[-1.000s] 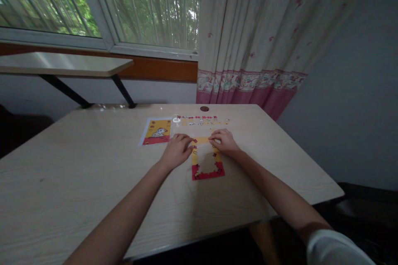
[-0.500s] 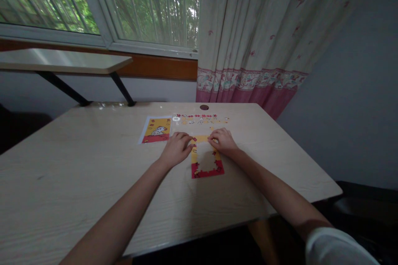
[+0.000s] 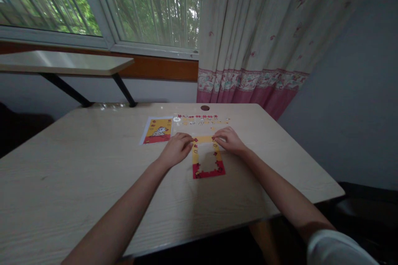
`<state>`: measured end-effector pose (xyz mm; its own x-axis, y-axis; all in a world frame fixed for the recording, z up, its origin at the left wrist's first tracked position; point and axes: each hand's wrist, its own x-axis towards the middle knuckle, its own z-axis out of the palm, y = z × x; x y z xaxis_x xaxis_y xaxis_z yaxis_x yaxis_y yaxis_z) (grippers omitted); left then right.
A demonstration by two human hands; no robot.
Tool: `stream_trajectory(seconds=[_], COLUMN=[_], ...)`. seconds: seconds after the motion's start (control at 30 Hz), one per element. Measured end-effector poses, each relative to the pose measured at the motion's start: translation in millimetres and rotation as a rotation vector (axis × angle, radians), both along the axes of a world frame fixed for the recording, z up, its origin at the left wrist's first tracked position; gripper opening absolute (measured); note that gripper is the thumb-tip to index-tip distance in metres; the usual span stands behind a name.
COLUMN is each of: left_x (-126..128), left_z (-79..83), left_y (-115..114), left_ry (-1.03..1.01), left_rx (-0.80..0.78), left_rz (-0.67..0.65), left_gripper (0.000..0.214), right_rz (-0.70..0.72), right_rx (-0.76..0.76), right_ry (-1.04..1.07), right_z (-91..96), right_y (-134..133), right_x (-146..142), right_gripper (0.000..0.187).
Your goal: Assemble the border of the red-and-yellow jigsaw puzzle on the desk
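Observation:
A jigsaw puzzle border (image 3: 209,174), yellow above and red below, lies flat on the table in a rectangle, bare table showing inside it. At its upper left corner is my left hand (image 3: 177,149), fingers bent and tips against the edge. My right hand (image 3: 229,139) is at the opposite upper corner, thumb and fingertips closed on the edge there. Whether either hand also has a loose piece is too small to tell. Beyond the border, loose puzzle pieces (image 3: 205,116) lie in rows, red ones farthest and yellow and white ones nearer.
Left of the pieces lies a picture sheet (image 3: 159,131) with a white animal on yellow and red. A raised shelf (image 3: 68,62) on black legs stands at the back left of the table (image 3: 93,186). A curtain (image 3: 245,78) hangs behind, and a round hole (image 3: 205,108) sits near the back edge.
My right hand has shifted slightly right along the border's top edge, uncovering more of its upper right corner. My left hand stays at the upper left corner.

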<state>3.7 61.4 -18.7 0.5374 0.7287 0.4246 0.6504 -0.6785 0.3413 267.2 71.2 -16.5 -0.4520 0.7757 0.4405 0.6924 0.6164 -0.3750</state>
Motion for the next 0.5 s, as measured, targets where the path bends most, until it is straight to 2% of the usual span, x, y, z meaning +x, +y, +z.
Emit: stream_trajectory(seconds=[0.13,0.5], left_x=[-1.3,-0.3], left_z=[-0.6,1.9], left_y=[0.2,-1.2], left_ry=[0.016,0.094], left_rx=[0.005,-0.013], left_rz=[-0.065,-0.057], left_gripper=[0.025,0.024], right_rz=[0.085,0.101], right_rx=[-0.031,-0.092], right_ry=[-0.070,-0.102], right_z=[-1.4,-4.5], right_y=[-0.5,0.7], right_x=[5.3,5.5], right_gripper=[0.019,0.019])
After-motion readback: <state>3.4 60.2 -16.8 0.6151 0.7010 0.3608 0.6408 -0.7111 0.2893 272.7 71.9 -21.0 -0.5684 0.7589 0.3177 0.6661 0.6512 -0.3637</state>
